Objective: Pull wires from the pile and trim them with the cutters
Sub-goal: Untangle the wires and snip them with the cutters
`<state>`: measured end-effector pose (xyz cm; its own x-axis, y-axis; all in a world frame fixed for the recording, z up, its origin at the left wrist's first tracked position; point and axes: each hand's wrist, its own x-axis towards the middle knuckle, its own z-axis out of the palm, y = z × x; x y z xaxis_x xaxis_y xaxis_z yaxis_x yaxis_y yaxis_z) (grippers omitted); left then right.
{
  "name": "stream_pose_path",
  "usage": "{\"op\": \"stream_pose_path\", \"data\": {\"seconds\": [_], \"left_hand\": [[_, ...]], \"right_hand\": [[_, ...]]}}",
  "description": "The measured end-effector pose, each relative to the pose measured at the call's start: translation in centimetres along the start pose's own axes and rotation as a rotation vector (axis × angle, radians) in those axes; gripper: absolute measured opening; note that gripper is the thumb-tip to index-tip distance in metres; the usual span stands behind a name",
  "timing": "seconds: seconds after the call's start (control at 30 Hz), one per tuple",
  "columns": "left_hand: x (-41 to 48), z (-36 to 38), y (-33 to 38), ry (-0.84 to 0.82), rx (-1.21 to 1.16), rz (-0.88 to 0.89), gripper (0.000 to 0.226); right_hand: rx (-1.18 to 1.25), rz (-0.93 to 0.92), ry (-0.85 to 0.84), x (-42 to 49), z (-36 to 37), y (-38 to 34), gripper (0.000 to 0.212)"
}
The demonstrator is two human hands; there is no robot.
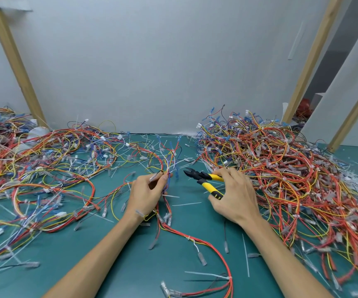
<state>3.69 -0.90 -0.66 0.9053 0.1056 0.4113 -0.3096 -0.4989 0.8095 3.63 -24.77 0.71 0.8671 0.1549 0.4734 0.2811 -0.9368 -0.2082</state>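
Centrally, left hand (146,191) grips a multicoloured wire bundle (167,166); right hand (231,195) holds yellow-handled cutters (203,179), jaws parted. Green table (130,265), wire pile (281,164) right, grey wall (163,61) far.

This looked like a small workshop for assembling or reworking wire harnesses. A teal-topped bench (113,254) lay under a tall heap of red, yellow and blue wires (281,160) on the right and a flatter spread of wires (51,160) on the left, many ending in clear-sleeved terminals and white plugs. Snipped white cable ties (355,181) littered the bench, yellow-handled cutters (203,176) and a wire bundle (168,166) were held over it, and bare wooden posts (16,67) stood against plain white partition boards (163,61) behind.
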Motion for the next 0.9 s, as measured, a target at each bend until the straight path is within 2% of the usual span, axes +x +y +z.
{"op": "stream_pose_path", "data": {"seconds": [0.1,0.2,0.33,0.4,0.47,0.57,0.67,0.8,0.9], "left_hand": [[0.0,0.0,-0.1,0.0,-0.005,-0.015,0.039],[0.0,0.0,-0.2,-0.005,0.002,-0.028,0.039],[0.1,0.0,-0.1,-0.012,-0.012,-0.035,0.038],[0.1,0.0,-0.2,-0.012,-0.018,-0.041,0.037],[0.1,0.1,-0.2,-0.011,-0.019,-0.046,0.035],[0.1,0.1,-0.1,-0.018,-0.022,-0.052,0.034],[0.2,0.0,-0.2,-0.026,-0.035,-0.055,0.035],[0.1,0.0,-0.1,-0.012,-0.023,-0.043,0.033],[0.1,0.0,-0.2,-0.012,-0.028,-0.044,0.033]], "right_hand": [[0.219,0.109,-0.017,0.2,-0.2,-0.5,0.029],[0.749,0.28,-0.142,0.5,-0.4,-1.1,0.022],[1.379,0.504,-0.345,0.6,-1.2,-1.3,0.05],[1.594,0.597,-0.431,0.6,-1.4,-1.1,0.051],[1.671,0.663,-0.414,0.7,-1.6,-1.2,0.046],[1.586,0.738,-0.276,0.9,-1.7,-1.7,0.049],[1.354,0.638,-0.144,0.8,-1.2,-1.5,0.04],[0.658,0.347,0.093,0.2,-0.8,-1.5,0.035],[0.25,0.136,0.143,-0.1,-0.9,-1.3,0.038]]}}
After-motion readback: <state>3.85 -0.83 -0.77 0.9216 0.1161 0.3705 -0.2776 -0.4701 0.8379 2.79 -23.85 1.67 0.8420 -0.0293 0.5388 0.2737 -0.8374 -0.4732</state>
